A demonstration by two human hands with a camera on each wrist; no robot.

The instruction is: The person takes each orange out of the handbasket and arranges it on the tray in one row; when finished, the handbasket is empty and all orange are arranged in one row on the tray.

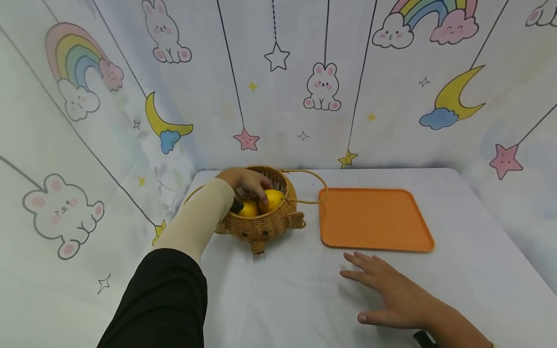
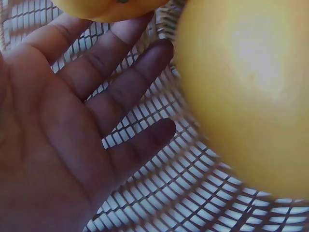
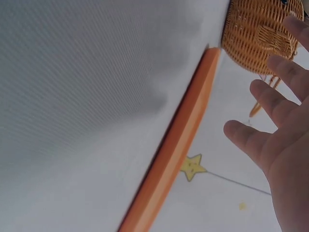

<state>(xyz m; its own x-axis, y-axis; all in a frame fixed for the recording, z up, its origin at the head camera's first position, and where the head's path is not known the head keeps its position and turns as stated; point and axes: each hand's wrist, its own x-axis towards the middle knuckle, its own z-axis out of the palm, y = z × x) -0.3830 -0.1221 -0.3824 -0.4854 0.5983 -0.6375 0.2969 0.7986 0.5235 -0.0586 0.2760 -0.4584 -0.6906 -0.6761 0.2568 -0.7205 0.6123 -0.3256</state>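
A wicker basket [image 1: 261,227] shaped like an animal stands at the table's back left and holds two yellow lemons [image 1: 273,197] [image 1: 249,209]. My left hand [image 1: 248,181] reaches inside it. In the left wrist view the left hand [image 2: 72,125] has straight, spread fingers. Their tips touch the large lemon [image 2: 246,87] and the other lemon [image 2: 106,7] over the basket weave [image 2: 169,193]. My right hand [image 1: 383,290] lies flat on the white table, fingers spread, in front of the orange tray [image 1: 374,217]. It holds nothing. The right wrist view shows my right hand [image 3: 285,140], the tray's edge [image 3: 178,145] and the basket [image 3: 256,34].
The orange tray has nothing on it and sits just right of the basket. The basket's thin loop handle [image 1: 313,186] hangs toward the tray. A printed cloth backdrop [image 1: 278,96] with rabbits, stars and rainbows closes off the back and sides.
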